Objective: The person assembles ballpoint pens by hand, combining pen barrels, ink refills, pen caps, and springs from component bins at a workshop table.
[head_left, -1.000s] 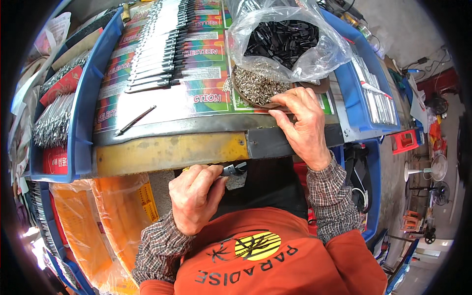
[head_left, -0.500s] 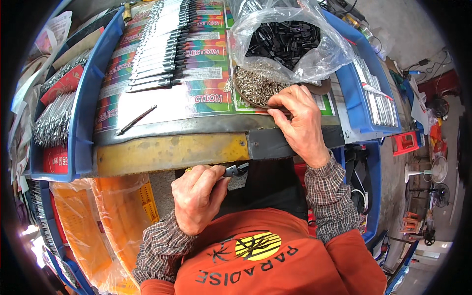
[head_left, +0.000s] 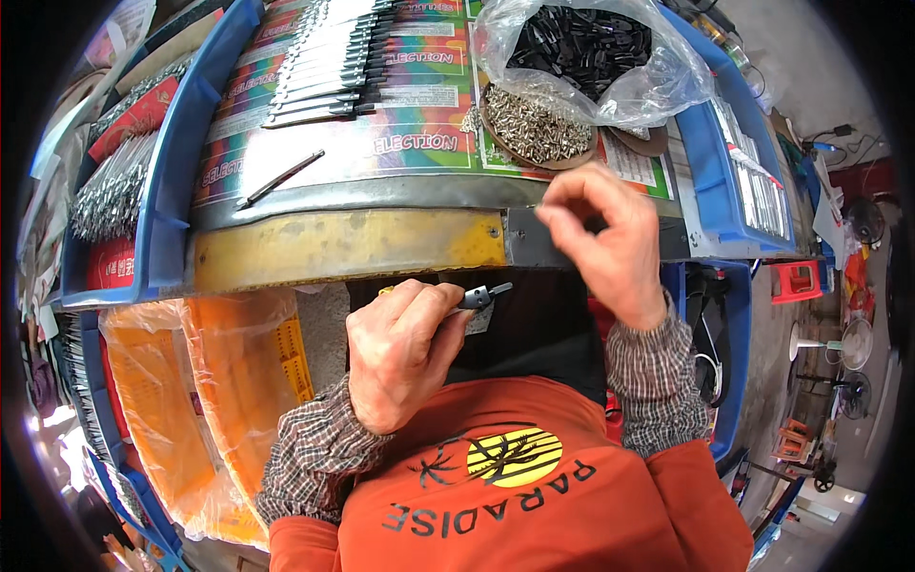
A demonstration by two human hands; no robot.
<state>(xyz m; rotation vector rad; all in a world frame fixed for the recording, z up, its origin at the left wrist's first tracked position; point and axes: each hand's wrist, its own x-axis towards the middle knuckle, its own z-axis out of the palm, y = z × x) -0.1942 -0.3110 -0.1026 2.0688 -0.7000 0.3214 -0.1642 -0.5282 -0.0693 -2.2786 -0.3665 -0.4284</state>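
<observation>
My left hand [head_left: 396, 348] is closed around a small dark grey tool-like part [head_left: 477, 297] in front of the bench edge. Its end shows a hole and a pale metal tip; the rest is hidden in my fingers. My right hand [head_left: 615, 248] hovers by the edge, thumb and forefinger drawn together, but anything between them is too small to make out. Just beyond it lies a shallow round dish [head_left: 491, 132] heaped with small metal pins [head_left: 538, 124]. Behind the dish, an open clear plastic bag [head_left: 681, 81] holds many black parts [head_left: 581, 52].
Slender black-and-silver pieces [head_left: 329, 62] lie in a row on the bench, and a single dark one [head_left: 281, 179] rests nearer the edge. Blue bins stand at the left [head_left: 172, 191] and right [head_left: 729, 181]. Plastic-wrapped orange crates [head_left: 195, 400] sit below on the left.
My right hand has lifted away from the dish of pins and come back toward me. The left hand still grips the dark part, its metal tip now showing. The view has shifted slightly.
</observation>
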